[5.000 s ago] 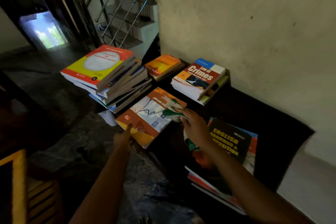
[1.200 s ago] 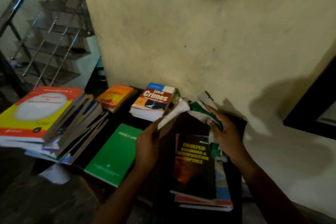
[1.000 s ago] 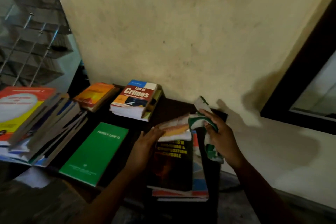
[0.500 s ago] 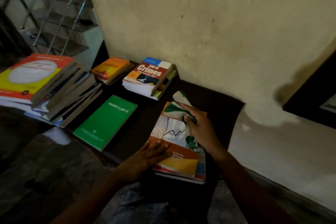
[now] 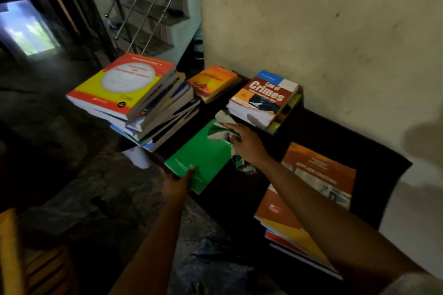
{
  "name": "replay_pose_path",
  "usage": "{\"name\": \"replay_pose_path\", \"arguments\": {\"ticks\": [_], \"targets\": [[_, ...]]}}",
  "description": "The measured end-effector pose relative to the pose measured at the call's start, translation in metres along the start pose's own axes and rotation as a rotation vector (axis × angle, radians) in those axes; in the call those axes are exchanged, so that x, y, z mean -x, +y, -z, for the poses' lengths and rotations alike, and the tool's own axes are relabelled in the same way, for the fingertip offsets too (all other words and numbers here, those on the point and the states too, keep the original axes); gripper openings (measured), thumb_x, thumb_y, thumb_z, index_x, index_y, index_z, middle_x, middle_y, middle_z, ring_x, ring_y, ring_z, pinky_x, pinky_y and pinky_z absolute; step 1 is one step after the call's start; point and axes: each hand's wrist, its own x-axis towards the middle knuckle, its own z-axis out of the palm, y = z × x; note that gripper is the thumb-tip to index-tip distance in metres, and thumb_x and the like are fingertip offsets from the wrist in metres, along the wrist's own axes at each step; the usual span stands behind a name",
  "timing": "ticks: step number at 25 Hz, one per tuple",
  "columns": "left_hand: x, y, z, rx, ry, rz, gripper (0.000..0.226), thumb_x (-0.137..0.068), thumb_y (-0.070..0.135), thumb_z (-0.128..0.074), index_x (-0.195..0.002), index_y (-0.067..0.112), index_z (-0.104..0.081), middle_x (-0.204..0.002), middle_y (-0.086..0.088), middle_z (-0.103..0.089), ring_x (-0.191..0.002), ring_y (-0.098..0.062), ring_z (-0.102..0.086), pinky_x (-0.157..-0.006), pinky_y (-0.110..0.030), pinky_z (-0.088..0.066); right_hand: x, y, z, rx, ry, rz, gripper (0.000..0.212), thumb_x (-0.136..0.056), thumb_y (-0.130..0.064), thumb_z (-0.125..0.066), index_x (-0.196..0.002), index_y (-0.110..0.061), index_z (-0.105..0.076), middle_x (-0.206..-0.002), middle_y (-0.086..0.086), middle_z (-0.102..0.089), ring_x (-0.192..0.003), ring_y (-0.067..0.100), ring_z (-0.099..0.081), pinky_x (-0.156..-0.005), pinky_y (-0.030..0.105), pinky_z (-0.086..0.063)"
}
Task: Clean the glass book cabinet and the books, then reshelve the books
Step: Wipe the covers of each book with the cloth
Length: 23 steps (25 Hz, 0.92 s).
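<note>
Moved, in head view, from orange book (image 5: 316, 182) to green book (image 5: 206, 155), flat on counter (image 5: 335, 141), long side pointing away. Left hand (image 5: 176, 184) pinching near corner; right hand (image 5: 249, 146) fingers (image 5: 233, 127) curled on cloth (image 5: 219, 132) at far end.

Soft woven cloth (image 5: 221, 130) rubbing the green book (image 5: 203, 158), its paper cover glossy; behind that book, plaster wall (image 5: 311, 31), matt and rough.

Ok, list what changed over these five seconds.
The Applied Costing book moved right, onto the right-hand pile, uncovering the green book. The right hand, holding the cloth, moved to wipe the green book; the left hand now grips its near edge. The tall stack, orange book and Law of Crimes stayed put.
</note>
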Motion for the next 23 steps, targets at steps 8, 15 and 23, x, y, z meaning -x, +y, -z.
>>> {"name": "replay_pose_path", "arguments": {"ticks": [8, 15, 23], "targets": [[-0.004, -0.008, 0.016, 0.483, -0.122, 0.158, 0.026, -0.095, 0.017, -0.053, -0.110, -0.002, -0.059, -0.109, -0.015, -0.061, -0.084, -0.022, -0.059, -0.051, -0.016, -0.050, -0.066, 0.036, -0.072, 0.393, -0.020, -0.163, 0.050, -0.097, -0.027, -0.045, -0.145, -0.023, -0.030, -0.155, 0.010, -0.017, -0.140, 0.029, -0.023, -0.110, 0.038, -0.023], [-0.007, -0.004, 0.049, 0.878, -0.374, 0.368, 0.072, -0.091, 0.062, -0.023, -0.126, 0.006, -0.051, -0.122, -0.015, -0.057, -0.100, -0.026, -0.059, -0.078, -0.035, -0.048, -0.005, -0.011, -0.139, 0.458, 0.022, -0.032, 0.053, -0.093, -0.021, -0.044, -0.144, -0.027, -0.031, -0.155, 0.009, -0.016, -0.137, 0.032, -0.026, -0.111, 0.040, -0.026], [-0.001, -0.001, 0.047, 0.955, -0.402, 0.244, 0.060, -0.092, 0.061, -0.027, -0.119, 0.016, -0.057, -0.113, -0.010, -0.065, -0.104, -0.025, -0.060, -0.094, -0.036, -0.047, 0.048, -0.060, -0.140, -0.161, 0.022, -0.004, 0.046, -0.090, 0.002, -0.045, -0.130, -0.019, -0.053, -0.138, 0.006, -0.049, -0.126, 0.020, -0.046, -0.100, 0.010, -0.034]]}}
